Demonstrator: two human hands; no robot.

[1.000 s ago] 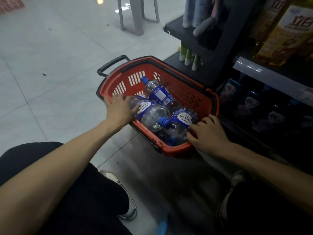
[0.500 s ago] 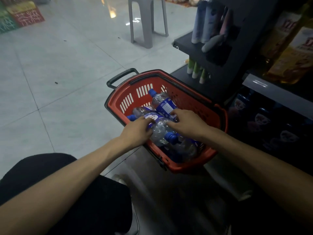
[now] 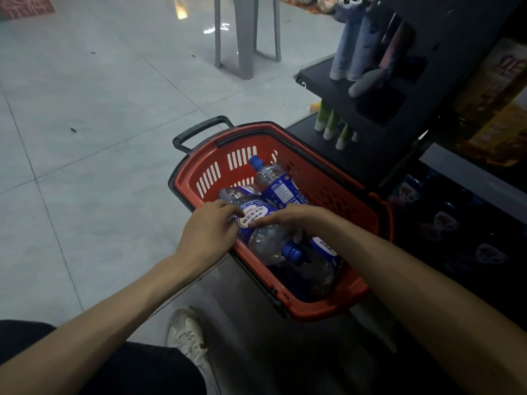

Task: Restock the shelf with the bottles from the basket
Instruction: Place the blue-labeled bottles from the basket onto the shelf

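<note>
A red basket with a black handle stands on the floor in front of me. In it lie several clear water bottles with blue labels and blue caps. The topmost bottle lies across the near half, cap toward me. My left hand holds its left side at the label. My right hand curves over its top from the right, fingers across the label. Another bottle lies at the far end, cap pointing away. The shelf's dark lower level is to the right.
A black rack with tubes hanging from it stands just behind the basket. Yellow packages fill the shelf level above. A grey plastic stool stands further back on the tiled floor. My white shoe is beside the basket's near corner.
My right hand has moved from the basket's right rim across onto the top bottle. My left hand has slid from the left rim onto the same bottle.
</note>
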